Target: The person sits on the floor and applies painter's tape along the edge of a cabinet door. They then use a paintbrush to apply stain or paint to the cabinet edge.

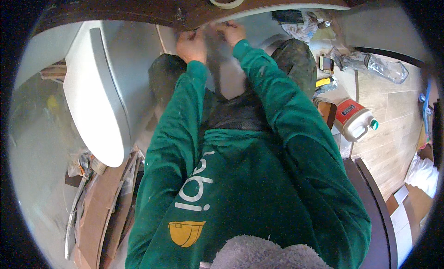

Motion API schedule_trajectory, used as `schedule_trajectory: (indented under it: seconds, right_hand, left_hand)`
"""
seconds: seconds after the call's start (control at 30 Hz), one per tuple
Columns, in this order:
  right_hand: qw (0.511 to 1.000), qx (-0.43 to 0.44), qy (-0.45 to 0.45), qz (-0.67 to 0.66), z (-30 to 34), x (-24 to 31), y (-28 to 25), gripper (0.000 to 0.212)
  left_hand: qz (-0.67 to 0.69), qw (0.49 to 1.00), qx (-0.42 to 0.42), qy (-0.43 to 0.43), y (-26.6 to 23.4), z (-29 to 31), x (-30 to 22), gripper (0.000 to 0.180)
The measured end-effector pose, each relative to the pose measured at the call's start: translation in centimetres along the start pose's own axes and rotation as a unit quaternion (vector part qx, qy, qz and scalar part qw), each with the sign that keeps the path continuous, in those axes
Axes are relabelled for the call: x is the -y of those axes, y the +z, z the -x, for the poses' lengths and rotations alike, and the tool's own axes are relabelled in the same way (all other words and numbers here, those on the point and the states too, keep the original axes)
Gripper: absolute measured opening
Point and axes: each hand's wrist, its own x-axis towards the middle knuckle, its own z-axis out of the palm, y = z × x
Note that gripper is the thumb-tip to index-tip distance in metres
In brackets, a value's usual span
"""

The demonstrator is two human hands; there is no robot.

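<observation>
My left hand [192, 47] is at the underside of a dark brown panel [115, 7] at the top of the view, its fingers curled together. My right hand [233, 33] is just beside it at the same edge, also with bent fingers and slightly blurred. Whatever is between the fingers of either hand is too small or hidden to name. A roll of cream tape [226, 4] lies on the brown panel, beyond my right hand. Both forearms, in green sleeves, reach up between my knees.
A white curved panel [95, 98] stands at the left. Cardboard pieces [99, 213] lean at the lower left. To the right are a beige jug [355, 123] with a red label, a yellow-handled tool [322, 82] and clear plastic wrapping [388, 69] on the wood-look floor [384, 107].
</observation>
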Motion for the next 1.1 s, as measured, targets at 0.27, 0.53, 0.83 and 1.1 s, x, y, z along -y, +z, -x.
schedule_trajectory:
  seconds: [0.27, 0.53, 0.83, 1.1]
  right_hand:
    - [1.000, 0.000, 0.007, 0.023, 0.5, -1.5, -4.0, 0.021]
    - [0.999, 0.023, 0.027, 0.040, 1.1, -2.4, -0.3, 0.025]
    - [0.998, 0.029, -0.005, 0.058, 1.0, -2.1, 2.7, 0.024]
    - [0.999, 0.029, 0.024, 0.026, 0.7, -3.8, 4.0, 0.027]
  left_hand:
    - [-0.007, 0.998, 0.020, 0.054, -1.2, 0.2, 2.6, 0.045]
    - [0.029, 0.997, 0.048, 0.051, -0.8, -0.4, 3.2, 0.032]
    - [0.021, 0.995, 0.055, 0.084, -1.7, -1.7, 3.4, 0.020]
    - [0.009, 0.997, 0.054, 0.052, -2.2, -1.0, 2.9, 0.022]
